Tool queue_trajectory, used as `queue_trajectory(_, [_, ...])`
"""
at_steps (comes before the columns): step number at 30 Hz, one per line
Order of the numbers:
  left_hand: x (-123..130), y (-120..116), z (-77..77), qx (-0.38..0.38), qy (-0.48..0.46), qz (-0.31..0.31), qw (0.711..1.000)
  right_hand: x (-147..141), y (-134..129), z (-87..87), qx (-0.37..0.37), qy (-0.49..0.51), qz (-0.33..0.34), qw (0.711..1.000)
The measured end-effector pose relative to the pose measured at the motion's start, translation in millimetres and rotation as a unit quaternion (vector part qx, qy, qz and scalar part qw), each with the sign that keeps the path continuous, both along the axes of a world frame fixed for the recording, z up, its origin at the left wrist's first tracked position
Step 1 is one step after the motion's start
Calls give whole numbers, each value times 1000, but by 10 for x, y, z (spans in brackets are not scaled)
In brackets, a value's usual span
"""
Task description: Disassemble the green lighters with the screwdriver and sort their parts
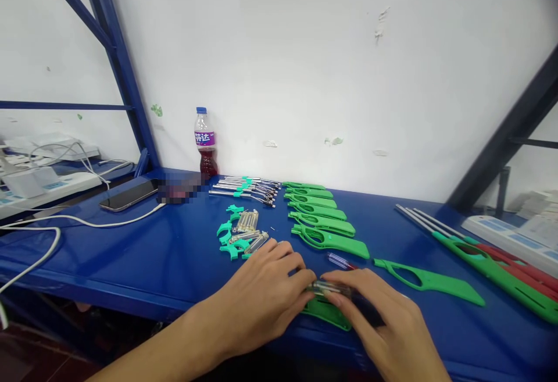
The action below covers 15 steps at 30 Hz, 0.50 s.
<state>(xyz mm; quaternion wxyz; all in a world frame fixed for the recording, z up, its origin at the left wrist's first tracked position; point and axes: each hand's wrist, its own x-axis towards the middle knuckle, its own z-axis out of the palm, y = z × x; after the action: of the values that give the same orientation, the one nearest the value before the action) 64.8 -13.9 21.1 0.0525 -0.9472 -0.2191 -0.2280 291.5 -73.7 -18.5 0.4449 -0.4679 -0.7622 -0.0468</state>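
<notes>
Near the table's front edge, my right hand point(387, 312) pinches a small clear lighter fuel tank point(333, 289) between thumb and index finger. The thumb and fingertips of my left hand point(270, 295) close on the tank's other end. Directly beneath lies a green lighter shell half point(329, 313), partly covered by both hands. Behind the fingers rests a screwdriver point(340, 261) with a clear handle, its far end hidden. To the right is another green shell half point(436, 282). Loose teal triggers point(224, 234) and several clear fuel tanks point(247, 221) sit beyond my left hand.
Green shells point(333, 242) lie in a row toward the wall, beside metal lighter tubes point(231, 193) with wires. Assembled lighters point(483, 263) and a power strip point(514, 236) are at right. A drink bottle point(206, 146), a phone point(128, 195) and a white cable point(87, 219) are at left.
</notes>
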Motion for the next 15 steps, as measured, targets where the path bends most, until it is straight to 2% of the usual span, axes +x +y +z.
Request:
queue_trajectory(3, [-149, 67, 126, -17, 2, 41, 999, 5, -14, -16, -4, -15, -30, 999])
queue_trajectory(6, [-406, 184, 291, -35, 1, 90, 995, 7, -31, -44, -34, -51, -36, 997])
queue_trajectory(11, [-893, 295, 521, -145, 27, 161, 976, 25, -26, -67, -60, -107, 5, 992])
queue_trajectory(15, [-1183, 283, 594, -218, 47, 180, 958, 38, -6, -65, -74, -100, 14, 992])
